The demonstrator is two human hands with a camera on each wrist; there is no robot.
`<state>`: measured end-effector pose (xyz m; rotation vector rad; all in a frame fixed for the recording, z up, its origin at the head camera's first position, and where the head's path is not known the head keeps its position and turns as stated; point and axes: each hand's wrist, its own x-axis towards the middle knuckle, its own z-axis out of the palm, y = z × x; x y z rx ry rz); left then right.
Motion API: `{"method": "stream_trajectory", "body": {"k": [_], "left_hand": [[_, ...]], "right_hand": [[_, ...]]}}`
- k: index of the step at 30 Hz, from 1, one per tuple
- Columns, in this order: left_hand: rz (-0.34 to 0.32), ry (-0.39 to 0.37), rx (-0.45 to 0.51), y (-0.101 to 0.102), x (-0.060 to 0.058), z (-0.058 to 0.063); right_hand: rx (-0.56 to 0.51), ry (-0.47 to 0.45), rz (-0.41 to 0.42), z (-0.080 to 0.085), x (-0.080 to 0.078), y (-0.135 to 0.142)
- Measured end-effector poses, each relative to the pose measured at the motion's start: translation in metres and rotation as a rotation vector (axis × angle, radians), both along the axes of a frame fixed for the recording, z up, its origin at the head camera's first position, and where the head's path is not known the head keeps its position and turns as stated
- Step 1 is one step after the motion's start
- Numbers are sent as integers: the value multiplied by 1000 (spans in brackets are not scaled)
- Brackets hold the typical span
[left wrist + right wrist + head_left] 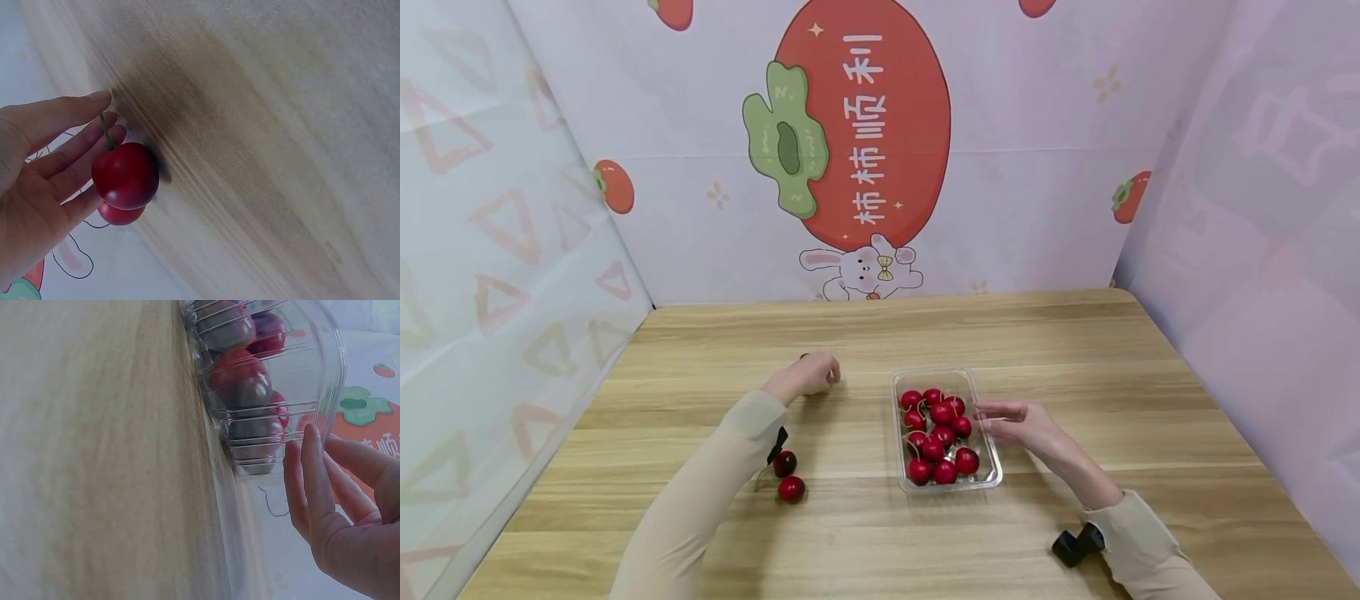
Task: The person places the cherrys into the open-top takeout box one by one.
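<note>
My left hand (812, 375) reaches over the table, left of the clear plastic box (988, 458). In the left wrist view, thumb and fingertips close around the green stem (106, 132) of a dark red cherry (127, 176). A second cherry (120, 215) shows partly behind it. Both are hidden by the hand in the head view. With fairly straight fingers, my right hand (1026, 425) touches the right side of the box near its rim. Several red cherries (942, 413) lie inside it, some with stems.
Two more cherries, one dark (785, 463) and one brighter (791, 489), lie beside my left sleeve on the wooden table (865, 542). A black wrist device (1075, 546) is at my right cuff. Printed cloth walls (1022, 208) stand behind and at both sides.
</note>
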<state>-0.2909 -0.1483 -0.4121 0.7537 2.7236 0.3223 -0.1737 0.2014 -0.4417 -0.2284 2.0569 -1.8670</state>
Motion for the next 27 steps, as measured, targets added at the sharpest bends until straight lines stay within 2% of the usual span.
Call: {"method": "stream_trajectory", "body": {"k": [16,27], "left_hand": [[31,4,-17,-2,1,-2],[62,2,76,-6,0,1]], "right_hand": [[18,7,1,1,1,0],[19,2,3,0,1,0]]}}
